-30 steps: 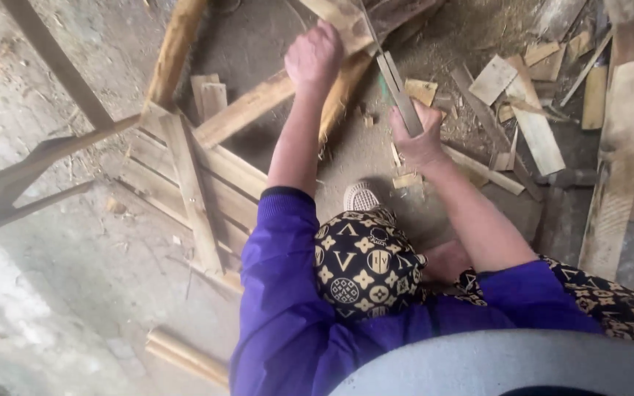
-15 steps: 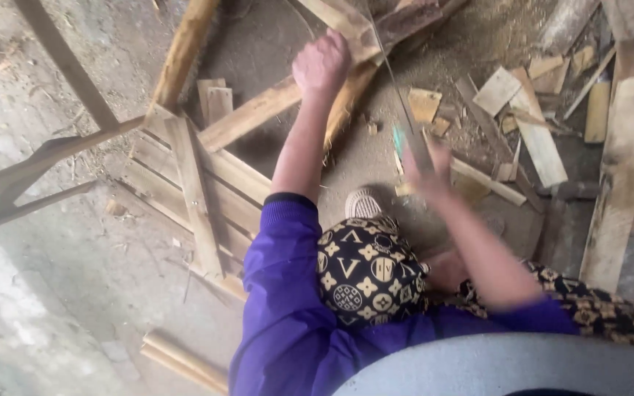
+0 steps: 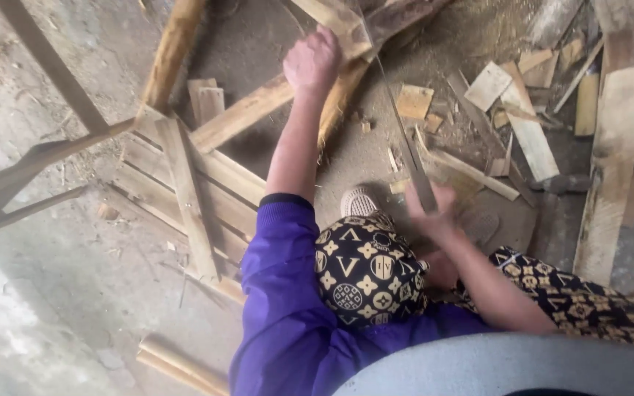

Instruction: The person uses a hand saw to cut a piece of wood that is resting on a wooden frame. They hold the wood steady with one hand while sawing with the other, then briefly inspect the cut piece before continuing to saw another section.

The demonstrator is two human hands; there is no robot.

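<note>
From the head camera, looking down: the left hand [image 3: 312,62] is clenched over the end of a rough plank [image 3: 258,108] that lies slantwise across the dusty ground, its far end resting against another beam [image 3: 343,95]. The right hand [image 3: 428,205] grips the handle end of a long thin blade [image 3: 398,125], probably a saw, which runs up from the hand to the plank just beside the left hand. The hand is blurred, so its fingers cannot be told apart, but it is closed round the tool.

The plank looks stiff, dry and splintery, of middling weight; it is best held near the cut, as the left hand does, clear of the blade's edge. The blade is narrow, flat metal that would likely flex if pushed askew.

Left of the plank lies a slatted pallet [image 3: 185,183] of pale boards. Offcuts [image 3: 530,132] and sawdust litter the ground to the right, and a long board [image 3: 614,161] lies at the far right.
</note>
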